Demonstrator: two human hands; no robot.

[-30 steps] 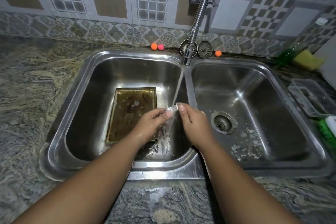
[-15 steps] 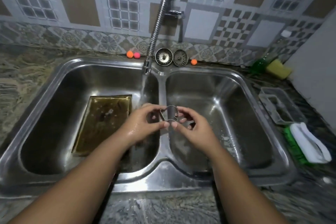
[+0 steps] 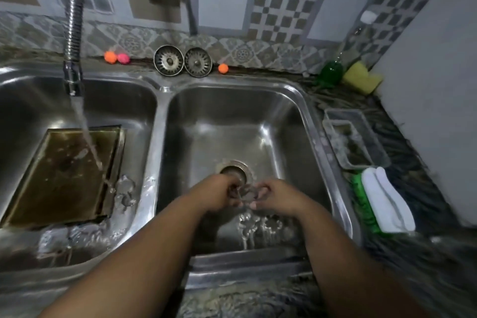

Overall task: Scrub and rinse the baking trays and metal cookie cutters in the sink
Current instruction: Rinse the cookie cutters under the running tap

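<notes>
Baking tray point(image 3: 62, 175) lies flat in the left basin point(image 3: 134, 106) under the tap stream point(image 3: 87, 137); stiff and wet, I'd lift it by a rim. Over the right basin point(image 3: 284, 116), my left hand point(image 3: 216, 195) and right hand point(image 3: 277, 197) pinch the cookie cutter point(image 3: 245, 192) between fingertips: light, thin, slippery, best held by opposite edges

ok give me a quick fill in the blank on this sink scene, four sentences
1. Water from the faucet falls onto the baking tray in the ____ basin.
2. The left hand and right hand hold the cookie cutter over the ____ basin.
3. ____ sink strainers lean against the tiles behind the sink.
4. The sponge beside the green bottle is ____.

Missing words: left, right, two, yellow.
</notes>
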